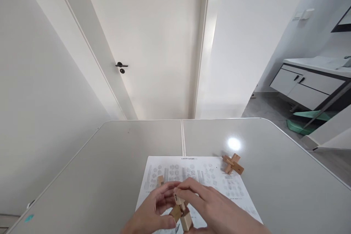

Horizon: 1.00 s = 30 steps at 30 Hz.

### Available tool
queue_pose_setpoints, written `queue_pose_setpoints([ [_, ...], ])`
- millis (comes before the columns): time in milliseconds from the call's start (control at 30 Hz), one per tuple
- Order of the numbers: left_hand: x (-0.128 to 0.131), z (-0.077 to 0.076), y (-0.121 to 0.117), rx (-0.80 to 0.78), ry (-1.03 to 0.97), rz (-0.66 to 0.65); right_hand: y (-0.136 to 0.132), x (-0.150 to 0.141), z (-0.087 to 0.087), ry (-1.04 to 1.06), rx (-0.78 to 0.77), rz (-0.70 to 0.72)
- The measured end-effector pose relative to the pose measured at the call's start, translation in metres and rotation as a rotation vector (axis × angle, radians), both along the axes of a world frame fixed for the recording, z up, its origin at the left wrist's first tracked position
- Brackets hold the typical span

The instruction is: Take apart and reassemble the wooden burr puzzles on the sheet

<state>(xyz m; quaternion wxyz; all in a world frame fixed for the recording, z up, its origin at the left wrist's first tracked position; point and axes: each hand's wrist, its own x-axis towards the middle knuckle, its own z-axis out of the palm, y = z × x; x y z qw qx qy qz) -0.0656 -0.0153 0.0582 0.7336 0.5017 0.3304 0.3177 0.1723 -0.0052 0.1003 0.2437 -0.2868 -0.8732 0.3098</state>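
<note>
Both hands meet over a printed sheet (233,197) near the table's front edge. My left hand (155,204) has its thumb against several wooden puzzle blocks (186,221), its fingers curled behind them. From the other side my right hand (211,204) grips the same blocks, with fingertips on a piece marked 3 (178,198). The blocks touch and cross one another at angles; my fingers hide part of them. Just beyond my left fingers, a small wooden block (160,180) stands on the sheet. A crossed pair of wooden pieces (233,164) rests at the sheet's far right corner.
The grey table (95,175) has a pale seam down its middle and a bright reflection at the right. Past its far edge is a white door (153,44) with a black handle (121,65). A white vanity cabinet (307,82) and a green basin (298,128) are at the right.
</note>
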Motion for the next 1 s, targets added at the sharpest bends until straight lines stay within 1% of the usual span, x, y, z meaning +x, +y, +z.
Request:
queue_pose_setpoints([
  [167,-0.001,-0.001,-0.001,0.003,0.058,0.006,-0.003,-0.01,-0.002,-0.213,0.217,-0.011],
  [233,0.0,0.001,-0.001,0.016,0.059,0.016,-0.004,-0.013,-0.002,-0.274,0.256,-0.009],
  [267,0.0,0.002,-0.001,0.022,0.056,0.017,-0.005,-0.013,-0.001,-0.288,0.248,-0.005],
  [333,0.002,0.003,-0.002,0.013,0.016,0.018,-0.004,-0.01,0.004,-0.247,0.168,0.006],
  [467,0.006,0.001,-0.005,-0.032,-0.141,0.026,-0.002,-0.003,0.018,0.06,-0.093,0.06],
  [533,0.007,0.0,-0.005,-0.036,-0.182,0.039,-0.001,-0.002,0.022,0.191,-0.169,0.075],
  [567,0.007,0.0,-0.005,-0.036,-0.187,0.041,-0.001,-0.003,0.022,0.23,-0.176,0.071],
  [600,0.007,0.001,-0.005,-0.036,-0.185,0.039,-0.001,-0.003,0.021,0.246,-0.164,0.065],
  [667,0.006,0.003,-0.004,-0.024,-0.158,0.024,-0.002,-0.003,0.017,0.21,-0.092,0.046],
  [767,0.002,0.005,-0.004,-0.009,-0.1,0.005,-0.005,-0.003,0.014,0.056,0.07,0.026],
  [867,0.0,0.003,-0.004,-0.011,-0.075,-0.013,-0.009,-0.006,0.018,-0.082,0.183,0.056],
  [933,0.001,0.002,-0.004,-0.021,-0.057,-0.021,-0.011,-0.009,0.024,-0.118,0.209,0.089],
  [1000,0.004,0.002,-0.004,-0.027,-0.064,-0.02,-0.012,-0.011,0.028,-0.101,0.171,0.105],
])
